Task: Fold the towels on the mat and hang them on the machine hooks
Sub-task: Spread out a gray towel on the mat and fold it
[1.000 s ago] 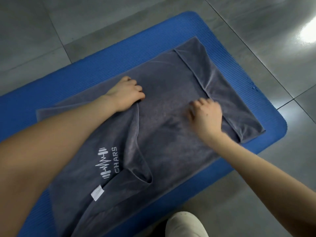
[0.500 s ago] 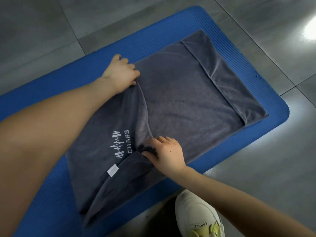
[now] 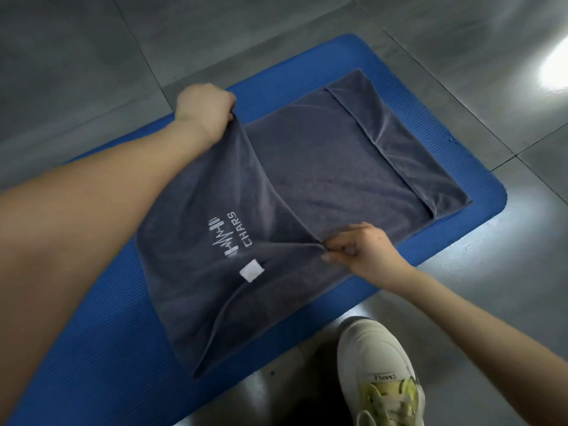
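A dark grey towel (image 3: 322, 179) with a white "CHARS" logo and a white label lies on a blue exercise mat (image 3: 92, 348). Its right end is folded inward in a narrow band. My left hand (image 3: 204, 107) grips the far corner of the left flap and holds it lifted off the mat. My right hand (image 3: 361, 249) pinches the near corner of the same flap at the towel's front edge. The flap hangs taut between both hands, logo side up. No machine hooks are in view.
Grey tiled floor (image 3: 92, 56) surrounds the mat on all sides. A white sneaker (image 3: 378, 373) with yellow-green laces stands on the floor just in front of the mat. A bright light glare (image 3: 553, 66) reflects off the floor at the right.
Both hands have lifted the left flap and drawn it rightward over the towel. My right hand moved from the towel's middle to the flap's near corner and took hold of it.
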Motion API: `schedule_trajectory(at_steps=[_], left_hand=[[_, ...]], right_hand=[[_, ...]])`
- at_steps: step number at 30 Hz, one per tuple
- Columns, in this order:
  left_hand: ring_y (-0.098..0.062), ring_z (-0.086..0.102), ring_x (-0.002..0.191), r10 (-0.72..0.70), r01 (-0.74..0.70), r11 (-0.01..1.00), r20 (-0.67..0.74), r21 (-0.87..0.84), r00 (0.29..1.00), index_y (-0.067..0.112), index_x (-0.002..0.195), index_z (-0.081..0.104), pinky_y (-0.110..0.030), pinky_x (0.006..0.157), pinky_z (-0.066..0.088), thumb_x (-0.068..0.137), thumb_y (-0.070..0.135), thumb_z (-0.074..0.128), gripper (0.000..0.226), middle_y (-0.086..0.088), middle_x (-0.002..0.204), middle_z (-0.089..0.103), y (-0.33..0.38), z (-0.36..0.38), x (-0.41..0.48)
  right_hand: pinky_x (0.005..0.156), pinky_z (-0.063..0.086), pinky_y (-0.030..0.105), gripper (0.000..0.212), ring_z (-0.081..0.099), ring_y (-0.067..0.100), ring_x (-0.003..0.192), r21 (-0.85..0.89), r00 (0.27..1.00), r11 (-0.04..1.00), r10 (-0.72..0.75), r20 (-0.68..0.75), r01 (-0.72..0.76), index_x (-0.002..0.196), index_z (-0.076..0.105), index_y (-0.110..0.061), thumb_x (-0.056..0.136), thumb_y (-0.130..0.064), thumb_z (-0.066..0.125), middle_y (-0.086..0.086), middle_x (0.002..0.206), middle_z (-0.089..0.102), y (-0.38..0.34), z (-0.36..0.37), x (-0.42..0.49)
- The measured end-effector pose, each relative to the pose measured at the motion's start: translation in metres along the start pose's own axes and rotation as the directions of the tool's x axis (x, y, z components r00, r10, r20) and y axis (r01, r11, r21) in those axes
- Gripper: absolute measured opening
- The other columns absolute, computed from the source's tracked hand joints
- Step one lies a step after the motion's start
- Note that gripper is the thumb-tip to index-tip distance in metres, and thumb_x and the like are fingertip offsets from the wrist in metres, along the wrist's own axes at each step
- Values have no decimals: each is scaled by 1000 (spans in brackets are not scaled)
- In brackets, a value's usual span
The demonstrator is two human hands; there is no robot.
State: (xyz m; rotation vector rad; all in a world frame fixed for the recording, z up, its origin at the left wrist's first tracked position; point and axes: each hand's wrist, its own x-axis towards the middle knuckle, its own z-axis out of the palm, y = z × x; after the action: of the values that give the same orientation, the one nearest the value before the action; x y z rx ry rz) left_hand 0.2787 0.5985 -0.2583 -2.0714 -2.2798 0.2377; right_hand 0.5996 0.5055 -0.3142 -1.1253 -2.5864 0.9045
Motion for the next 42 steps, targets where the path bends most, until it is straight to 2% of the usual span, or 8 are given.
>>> schedule_trajectory(at_steps=[5,9,13,19,25,32,36,42], left_hand=[[-49,56,100,-129,121,989,-102,-86,986,-3,106,64,-46,76,45,92,14,51,26,-34,105,60,25,-35,35],[-44,58,103,-232,197,939,-96,-282,968,-3,107,65,-45,85,46,88,15,57,28,-31,108,62,56,-58,79],[-31,65,97,-316,240,819,-60,-520,947,3,98,68,-37,81,48,85,9,56,18,-23,99,68,103,-70,131],[-28,69,86,-403,281,555,42,-783,914,8,86,69,-40,79,56,82,4,54,16,-16,95,71,165,-47,204],[-27,67,92,-389,311,442,133,-841,912,18,62,53,-37,84,55,83,-2,49,29,-7,82,65,211,-3,243],[-18,39,133,-53,260,514,272,-817,961,12,143,36,-24,111,28,90,-1,45,55,-5,143,43,236,46,211],[-20,52,120,-45,72,599,56,-798,997,8,130,52,-17,99,34,86,-5,45,47,-9,129,57,208,54,173],[-37,56,101,-277,180,839,-118,-514,954,5,109,65,-39,90,41,85,-1,48,30,-19,109,63,110,84,94]], right_hand=[[72,48,20,18,62,5,74,257,954,922,259,152,-291,73,68,-27,78,-10,73,-2,80,71,31,-70,-14],[67,43,34,51,52,24,65,493,885,753,458,83,-436,71,70,-6,74,-57,68,19,69,61,56,-103,-23],[48,44,13,17,53,2,49,668,753,578,657,-41,-469,67,67,-5,74,-16,78,4,59,62,80,-124,-20],[53,41,26,24,53,15,62,821,588,315,808,32,-477,68,56,-9,77,13,57,2,62,57,136,-136,-21],[57,39,30,23,50,18,67,742,471,357,880,-63,-567,67,58,-11,77,9,50,3,68,58,172,-113,-13],[52,34,26,23,54,16,68,282,428,495,863,-267,-822,70,58,-16,84,-34,60,-3,72,61,187,-87,-3],[59,35,34,12,50,35,77,-197,621,616,613,-488,-762,78,61,-7,67,-6,64,12,84,59,190,-83,2],[62,34,37,18,50,35,70,-90,788,871,388,-479,-483,77,61,-6,74,-16,47,14,77,58,174,-77,108]])
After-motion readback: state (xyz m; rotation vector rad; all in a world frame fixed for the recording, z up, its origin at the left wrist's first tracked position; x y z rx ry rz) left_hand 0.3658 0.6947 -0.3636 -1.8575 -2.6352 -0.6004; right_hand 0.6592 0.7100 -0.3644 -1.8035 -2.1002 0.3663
